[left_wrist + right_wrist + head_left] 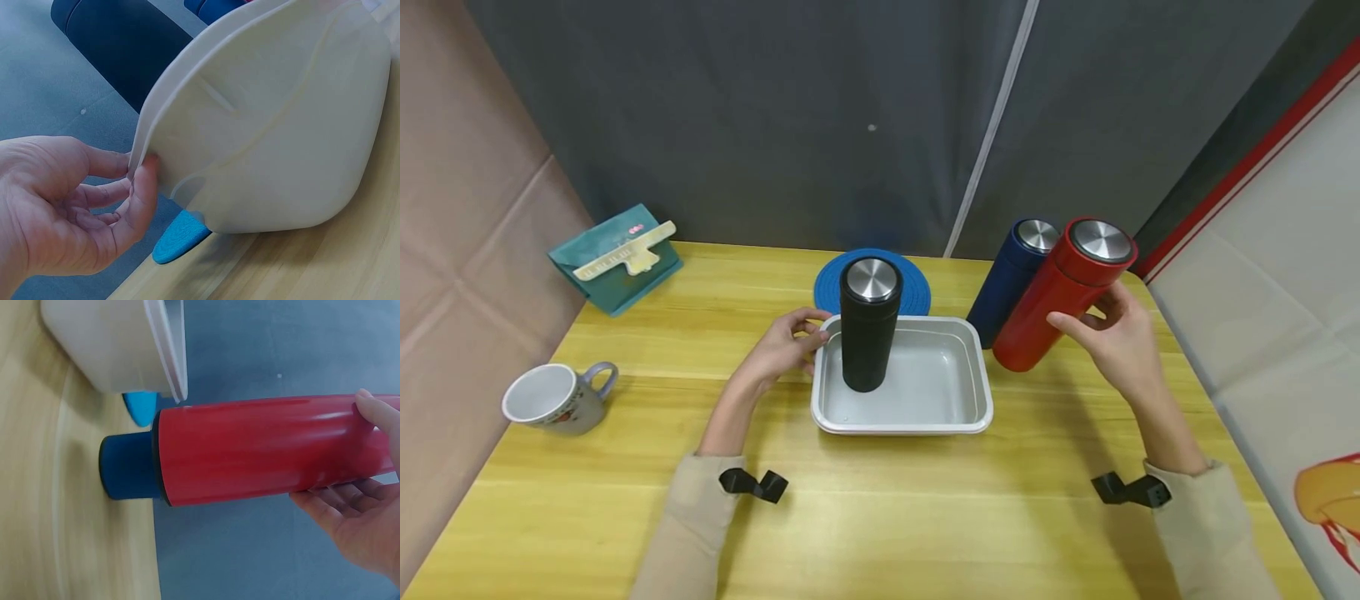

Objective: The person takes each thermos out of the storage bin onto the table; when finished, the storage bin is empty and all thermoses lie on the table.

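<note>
A white rectangular basin (pixel 934 375) sits on the table, and a black thermos bottle (pixel 868 342) stands upright in its left part. My left hand (pixel 786 342) pinches the basin's rim at the back left corner, thumb and finger on either side in the left wrist view. With my right hand (pixel 1108 333) I grip a red thermos bottle (pixel 1048 304) by its upper part. The right wrist view shows the base of this red thermos (pixel 262 450) raised off the tabletop. Behind it stands a blue thermos bottle (pixel 1007 279), partly hidden by the red one.
A round blue mat (pixel 913 283) lies behind the basin, partly covered. To the left are a mug (pixel 568 408) with a handle and a teal pouch (pixel 617 279) with a cream clip (pixel 638 252). A dark curtain (pixel 760 125) borders the wooden table (pixel 880 517) at the back.
</note>
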Available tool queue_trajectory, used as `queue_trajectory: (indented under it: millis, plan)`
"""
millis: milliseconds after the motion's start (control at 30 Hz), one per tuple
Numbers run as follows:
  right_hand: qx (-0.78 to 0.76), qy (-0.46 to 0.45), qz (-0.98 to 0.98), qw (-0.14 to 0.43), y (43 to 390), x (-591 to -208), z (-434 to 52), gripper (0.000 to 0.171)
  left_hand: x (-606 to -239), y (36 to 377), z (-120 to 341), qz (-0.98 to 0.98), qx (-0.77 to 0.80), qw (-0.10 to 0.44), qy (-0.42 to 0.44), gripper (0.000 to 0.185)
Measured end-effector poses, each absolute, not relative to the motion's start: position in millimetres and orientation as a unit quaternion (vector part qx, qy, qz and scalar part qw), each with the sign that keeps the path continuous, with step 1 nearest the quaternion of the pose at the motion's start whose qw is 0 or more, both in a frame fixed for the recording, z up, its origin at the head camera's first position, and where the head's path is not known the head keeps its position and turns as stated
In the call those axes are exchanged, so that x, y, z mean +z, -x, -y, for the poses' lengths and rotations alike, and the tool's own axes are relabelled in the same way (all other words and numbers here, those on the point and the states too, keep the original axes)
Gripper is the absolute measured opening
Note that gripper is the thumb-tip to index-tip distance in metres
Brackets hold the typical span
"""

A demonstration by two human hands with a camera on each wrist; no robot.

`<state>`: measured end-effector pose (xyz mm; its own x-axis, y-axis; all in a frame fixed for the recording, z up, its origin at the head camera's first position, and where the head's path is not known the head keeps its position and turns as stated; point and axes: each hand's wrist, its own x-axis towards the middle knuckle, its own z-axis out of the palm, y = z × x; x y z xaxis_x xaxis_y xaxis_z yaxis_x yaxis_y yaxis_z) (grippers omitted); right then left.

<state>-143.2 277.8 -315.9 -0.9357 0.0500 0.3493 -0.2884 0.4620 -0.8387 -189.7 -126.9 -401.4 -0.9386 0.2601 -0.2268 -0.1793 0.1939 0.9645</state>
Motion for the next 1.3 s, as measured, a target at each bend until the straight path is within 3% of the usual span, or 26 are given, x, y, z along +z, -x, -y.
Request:
queue_trajectory:
  millis: [1300]
  plan:
    - [0.484,0.060,0.851,0.196,191,-373,-316,0.059,-403,191,128,-0.751,0.636,0.175,-0.038,0.032]
